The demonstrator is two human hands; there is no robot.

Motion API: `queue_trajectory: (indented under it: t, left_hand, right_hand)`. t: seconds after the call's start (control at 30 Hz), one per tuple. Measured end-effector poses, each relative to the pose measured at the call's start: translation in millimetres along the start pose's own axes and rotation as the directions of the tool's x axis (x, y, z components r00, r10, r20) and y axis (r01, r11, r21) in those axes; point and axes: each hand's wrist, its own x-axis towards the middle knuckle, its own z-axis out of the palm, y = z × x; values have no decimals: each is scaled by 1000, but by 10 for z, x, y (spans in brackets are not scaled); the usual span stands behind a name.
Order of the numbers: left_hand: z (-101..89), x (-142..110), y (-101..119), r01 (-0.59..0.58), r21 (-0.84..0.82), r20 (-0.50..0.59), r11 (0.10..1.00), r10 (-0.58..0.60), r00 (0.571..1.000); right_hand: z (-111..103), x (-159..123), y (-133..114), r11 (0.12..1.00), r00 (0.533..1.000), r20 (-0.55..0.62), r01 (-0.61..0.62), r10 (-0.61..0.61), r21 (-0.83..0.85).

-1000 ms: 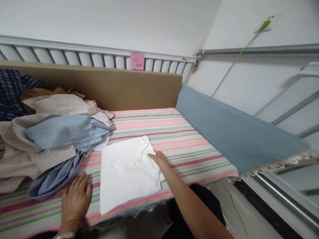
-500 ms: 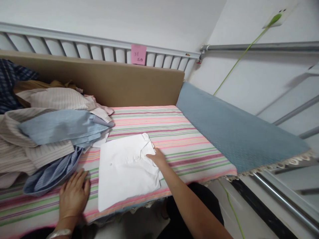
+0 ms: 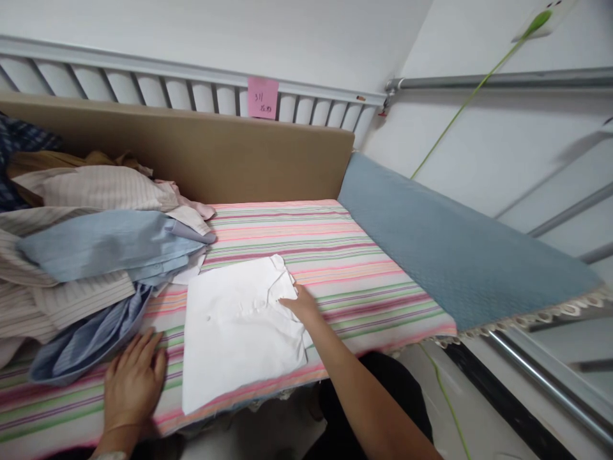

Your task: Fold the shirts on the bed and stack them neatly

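Observation:
A folded white shirt lies flat on the striped bedsheet, its collar end toward the right. My right hand grips the shirt at the collar, thumb on top; the other fingers are mostly hidden at the edge. To the left of the shirt, my left hand rests palm down on the bedsheet with fingers spread, holding nothing. Just beyond it is a blue striped garment, part of a loose heap with a light blue shirt on it.
A brown board stands along the back, before a white radiator bearing a pink note. A blue fringed cover hangs over the right end. A green cord runs down from a wall socket.
The view has shifted slightly, so the heap and my left hand appear a little farther left. My right hand stays at the shirt's collar.

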Motion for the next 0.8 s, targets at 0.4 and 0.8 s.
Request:
queue_trajectory:
  t: [0.4, 0.8]
  left_hand:
    - [-11, 5, 4, 4, -18, 34, 1000, -3, 999]
    - [-409, 197, 752, -237, -332, -83, 913, 222, 972]
  right_hand:
    - [55, 50, 105, 1000, 1000, 12, 0, 0, 5]
    - [0, 8, 66, 999, 997, 63, 42, -43, 20]
